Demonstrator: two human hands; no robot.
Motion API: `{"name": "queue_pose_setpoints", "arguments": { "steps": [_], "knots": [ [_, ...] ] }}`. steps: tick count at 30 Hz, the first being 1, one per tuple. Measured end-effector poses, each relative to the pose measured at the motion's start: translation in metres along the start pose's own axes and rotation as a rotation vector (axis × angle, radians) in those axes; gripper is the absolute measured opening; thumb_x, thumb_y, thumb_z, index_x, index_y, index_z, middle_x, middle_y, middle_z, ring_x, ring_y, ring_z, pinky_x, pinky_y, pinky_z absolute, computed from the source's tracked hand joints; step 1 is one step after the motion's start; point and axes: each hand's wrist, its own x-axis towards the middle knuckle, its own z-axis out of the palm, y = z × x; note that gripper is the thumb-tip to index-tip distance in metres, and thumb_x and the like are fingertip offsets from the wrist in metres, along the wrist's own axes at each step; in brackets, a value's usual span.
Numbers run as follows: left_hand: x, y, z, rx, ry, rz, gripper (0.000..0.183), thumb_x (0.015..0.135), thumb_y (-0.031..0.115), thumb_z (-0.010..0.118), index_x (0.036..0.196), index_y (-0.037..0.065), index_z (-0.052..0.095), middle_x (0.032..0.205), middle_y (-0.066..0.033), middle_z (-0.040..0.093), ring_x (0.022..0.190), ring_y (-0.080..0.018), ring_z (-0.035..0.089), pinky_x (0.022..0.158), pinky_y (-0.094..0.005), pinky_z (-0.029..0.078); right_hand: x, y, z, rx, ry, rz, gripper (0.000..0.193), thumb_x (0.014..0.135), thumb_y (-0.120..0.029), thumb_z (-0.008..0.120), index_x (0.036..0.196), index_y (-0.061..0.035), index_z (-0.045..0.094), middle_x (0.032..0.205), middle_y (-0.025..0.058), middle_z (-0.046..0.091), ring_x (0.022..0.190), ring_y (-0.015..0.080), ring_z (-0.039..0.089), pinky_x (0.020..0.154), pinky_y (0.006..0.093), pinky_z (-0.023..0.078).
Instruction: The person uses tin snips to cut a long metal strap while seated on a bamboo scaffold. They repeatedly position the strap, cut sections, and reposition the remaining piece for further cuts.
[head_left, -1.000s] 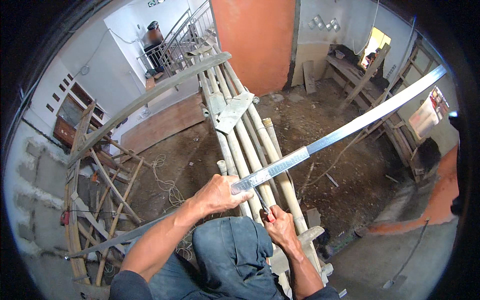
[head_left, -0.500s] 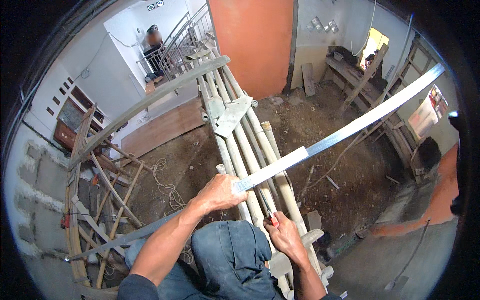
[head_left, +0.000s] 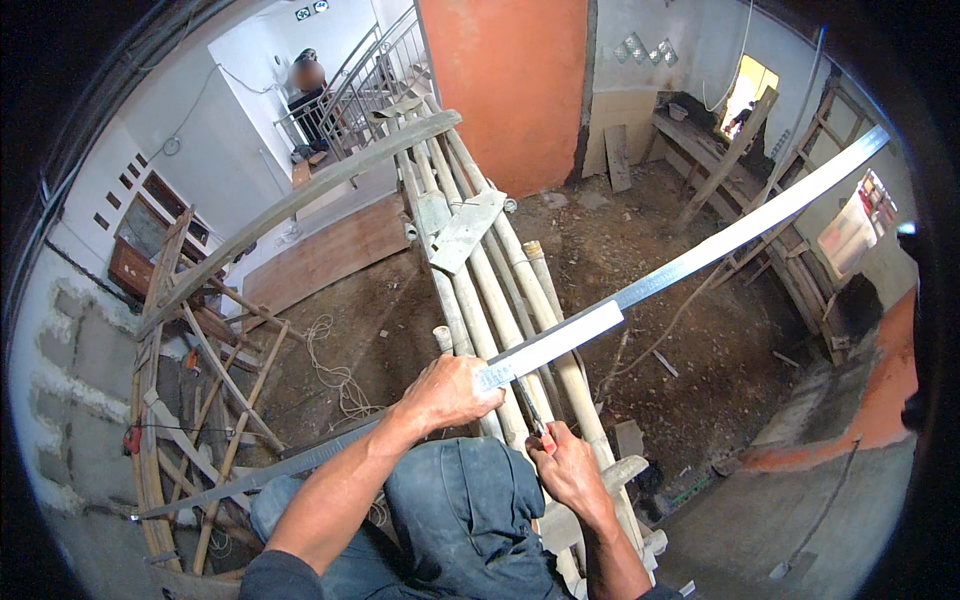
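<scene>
My left hand [head_left: 452, 392] is closed around the near end of a shiny metal channel [head_left: 560, 340]. It lies against a longer metal strip [head_left: 760, 222] that slants up to the far right. Just below, my right hand [head_left: 572, 470] is wrapped round a red-handled hand tool [head_left: 547, 440]; its narrow metal tip points up toward the channel's underside, and its jaws are too small to make out. Both hands are above a walkway of bamboo poles [head_left: 485, 290], beside my bent knee. Behind my left forearm another grey metal strip [head_left: 250, 478] runs to the lower left.
Flat boards [head_left: 468, 232] lie across the poles, high above a dirt floor [head_left: 400, 340]. A curved plank [head_left: 300, 205] crosses at the left, near bamboo scaffolding [head_left: 235, 440]. A person [head_left: 308, 95] is by the stair railing [head_left: 360, 85]. A wooden bench [head_left: 705, 150] stands far right.
My left hand and the near metal channel have shifted slightly right and down, while the strip's far end stays in place. My right hand and its tool have barely moved.
</scene>
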Motion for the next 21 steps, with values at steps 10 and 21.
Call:
{"name": "queue_pose_setpoints", "arguments": {
  "steps": [10, 21],
  "knots": [
    [-0.009, 0.002, 0.002, 0.006, 0.115, 0.063, 0.031, 0.084, 0.030, 0.070, 0.082, -0.001, 0.068, 0.074, -0.0253, 0.068, 0.076, -0.0444, 0.071, 0.068, -0.0483, 0.058, 0.004, -0.003, 0.005, 0.041, -0.014, -0.018, 0.031, 0.092, -0.022, 0.068, 0.109, 0.0039, 0.065, 0.095, 0.0280, 0.071, 0.095, 0.0458, 0.070, 0.084, 0.0499, 0.052],
    [-0.014, 0.006, -0.004, 0.030, 0.071, -0.004, 0.034, 0.083, 0.033, 0.069, 0.095, 0.002, 0.072, 0.083, -0.0286, 0.070, 0.084, -0.0468, 0.071, 0.077, -0.0515, 0.059, 0.010, 0.004, 0.014, 0.040, 0.004, -0.057, 0.033, 0.091, -0.023, 0.067, 0.110, 0.0035, 0.064, 0.094, 0.0291, 0.071, 0.094, 0.0470, 0.069, 0.084, 0.0500, 0.053]
  ]
}}
